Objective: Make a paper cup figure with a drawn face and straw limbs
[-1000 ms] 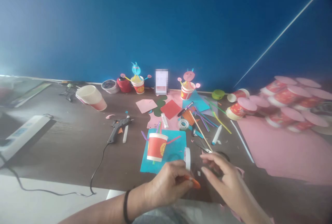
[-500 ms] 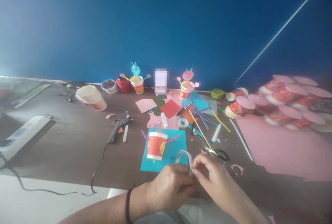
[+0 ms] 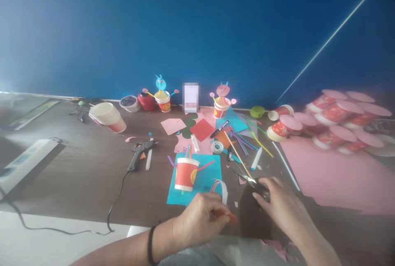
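My left hand (image 3: 203,218) is closed in a pinch on a small orange piece of paper (image 3: 233,217). A curled pale strip (image 3: 224,190) rises just behind its fingers; where the strip's lower end is held, I cannot tell. My right hand (image 3: 279,204) is spread over the black handles of the scissors (image 3: 264,192), thumb and fingers apart on either side; the silver blades point up and left. Ahead of my left hand, a red paper cup (image 3: 185,174) with purple and red pipe-cleaner arms stands upside down on a blue sheet (image 3: 210,175).
A black glue gun (image 3: 140,153) with a cord lies left of the cup. A tape roll (image 3: 217,147), glue stick (image 3: 194,142) and pipe cleaners lie behind. Two cup figures (image 3: 163,101) stand by the wall. Stacked cups (image 3: 108,117) lean at left; pink-topped cups (image 3: 336,109) stand right.
My right hand has left my left hand and moved right to the scissors. The orange piece now shows in my left fingers. A pink ring-shaped scrap near the scissors is no longer seen there.
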Tool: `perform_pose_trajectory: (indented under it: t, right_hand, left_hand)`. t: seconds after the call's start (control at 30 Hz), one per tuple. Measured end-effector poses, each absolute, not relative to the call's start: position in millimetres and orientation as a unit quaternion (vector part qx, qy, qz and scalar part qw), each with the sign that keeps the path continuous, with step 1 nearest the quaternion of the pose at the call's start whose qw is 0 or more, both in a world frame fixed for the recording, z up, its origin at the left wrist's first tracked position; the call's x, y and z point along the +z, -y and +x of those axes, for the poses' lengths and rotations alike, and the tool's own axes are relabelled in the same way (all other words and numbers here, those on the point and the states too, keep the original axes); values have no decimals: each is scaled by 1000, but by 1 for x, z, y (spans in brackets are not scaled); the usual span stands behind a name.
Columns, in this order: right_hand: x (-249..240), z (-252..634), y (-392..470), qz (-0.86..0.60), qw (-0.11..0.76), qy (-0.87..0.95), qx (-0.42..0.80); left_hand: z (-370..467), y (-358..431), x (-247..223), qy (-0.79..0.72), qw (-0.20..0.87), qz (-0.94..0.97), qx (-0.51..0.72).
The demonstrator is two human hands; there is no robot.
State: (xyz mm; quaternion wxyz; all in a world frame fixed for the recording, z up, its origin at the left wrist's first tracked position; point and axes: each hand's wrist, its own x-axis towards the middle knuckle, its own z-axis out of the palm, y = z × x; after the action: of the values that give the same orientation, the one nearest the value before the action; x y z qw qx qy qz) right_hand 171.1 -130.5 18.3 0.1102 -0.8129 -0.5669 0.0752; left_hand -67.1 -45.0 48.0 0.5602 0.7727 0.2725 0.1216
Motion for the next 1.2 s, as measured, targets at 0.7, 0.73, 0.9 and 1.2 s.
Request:
perform_pose_trajectory:
  t: [0.7, 0.73, 0.9, 1.2]
  right_hand:
    - [26, 204, 144, -828, 147, 491, 228]
    - [31, 200, 147, -814, 182, 491, 250]
    - [64, 173, 151, -766, 177, 513, 344]
    - [70, 163, 148, -748, 111, 608, 243]
  left_hand:
    - [-72, 42, 49, -268, 583, 754, 144]
    - [-72, 41, 50, -264, 584, 753, 148]
    - [-71, 38, 54, -250, 584, 755, 165]
    - [-72, 39, 56, -230, 583, 758, 184]
